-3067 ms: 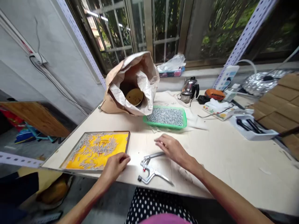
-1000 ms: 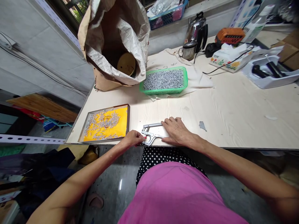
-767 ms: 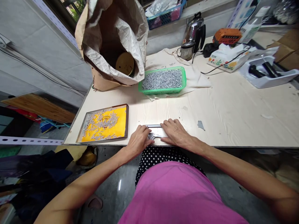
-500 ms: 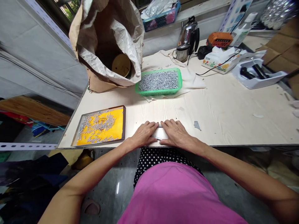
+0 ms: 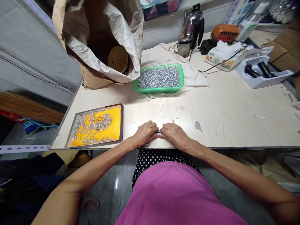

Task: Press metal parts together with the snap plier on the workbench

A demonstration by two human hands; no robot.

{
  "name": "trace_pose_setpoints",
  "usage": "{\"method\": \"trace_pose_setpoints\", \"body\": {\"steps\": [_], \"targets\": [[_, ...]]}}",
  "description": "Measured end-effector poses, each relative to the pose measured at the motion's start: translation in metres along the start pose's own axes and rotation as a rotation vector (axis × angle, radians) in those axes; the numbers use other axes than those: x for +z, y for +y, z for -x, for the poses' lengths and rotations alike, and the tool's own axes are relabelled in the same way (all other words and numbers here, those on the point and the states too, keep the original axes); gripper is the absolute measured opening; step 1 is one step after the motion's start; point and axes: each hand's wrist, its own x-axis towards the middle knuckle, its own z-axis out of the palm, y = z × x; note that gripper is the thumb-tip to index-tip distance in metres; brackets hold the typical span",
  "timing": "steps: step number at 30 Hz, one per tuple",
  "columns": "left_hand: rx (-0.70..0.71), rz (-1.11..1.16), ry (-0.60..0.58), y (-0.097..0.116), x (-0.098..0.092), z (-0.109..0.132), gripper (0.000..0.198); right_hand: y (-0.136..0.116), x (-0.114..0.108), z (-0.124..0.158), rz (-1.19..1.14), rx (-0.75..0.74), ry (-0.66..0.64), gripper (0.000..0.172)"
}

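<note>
My left hand [image 5: 146, 133] and my right hand [image 5: 174, 134] rest close together at the table's front edge, fingers curled. Between the fingertips shows a small bit of a thin grey metal piece [image 5: 159, 132]; most of it is covered, so its kind is unclear. Left of my hands lies a shallow clear-sided tray [image 5: 121, 123] with a yellow bottom and many small silver metal pins [image 5: 103, 122] scattered over it. Beyond my hands stands a green plastic basket [image 5: 159, 90] full of similar silver pins [image 5: 161, 77].
A large open woven sack [image 5: 126, 28] stands at the back left, with a round container [image 5: 117, 59] inside. At the back right are a steel kettle [image 5: 191, 25], a glass mug [image 5: 184, 47], an orange battery [image 5: 225, 32], a tissue pack [image 5: 222, 57] and a white tray [image 5: 260, 79]. A grey scrap [image 5: 198, 126] lies right of my hands.
My hands have come closer together and the fingers have curled in. The two thin grey strips seen apart between them are now mostly covered. The view has shifted slightly.
</note>
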Motion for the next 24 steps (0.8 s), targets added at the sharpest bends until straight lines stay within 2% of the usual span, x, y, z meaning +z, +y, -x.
{"method": "trace_pose_setpoints", "body": {"steps": [5, 9, 10, 12, 15, 19, 22, 24], "targets": [[-0.006, -0.020, 0.013, -0.002, 0.002, 0.000, 0.045, 0.005, 0.005, -0.005, -0.011, -0.017, 0.006, 0.035], [-0.034, -0.064, 0.006, 0.000, 0.000, 0.001, 0.043, 0.004, 0.002, -0.001, 0.026, 0.006, 0.027, 0.029], [-0.047, -0.073, 0.012, 0.001, 0.000, 0.002, 0.044, 0.004, 0.001, 0.000, 0.035, 0.015, 0.037, 0.032], [-0.068, -0.078, 0.047, 0.002, 0.000, 0.008, 0.051, 0.004, -0.002, 0.003, 0.043, 0.037, 0.048, 0.047], [-0.104, -0.054, 0.159, 0.005, 0.000, 0.026, 0.059, 0.004, -0.005, 0.006, 0.054, 0.057, 0.043, 0.063], [-0.291, -0.065, 0.344, 0.020, 0.001, 0.063, 0.042, 0.006, -0.007, 0.007, 0.048, 0.083, 0.022, 0.048], [-0.388, -0.116, 0.388, 0.031, 0.005, 0.086, 0.034, 0.008, -0.006, 0.003, 0.036, 0.106, 0.002, 0.035], [-0.506, -0.116, 0.426, 0.034, 0.010, 0.095, 0.030, 0.009, -0.004, -0.001, 0.038, 0.103, 0.004, 0.029]]}}
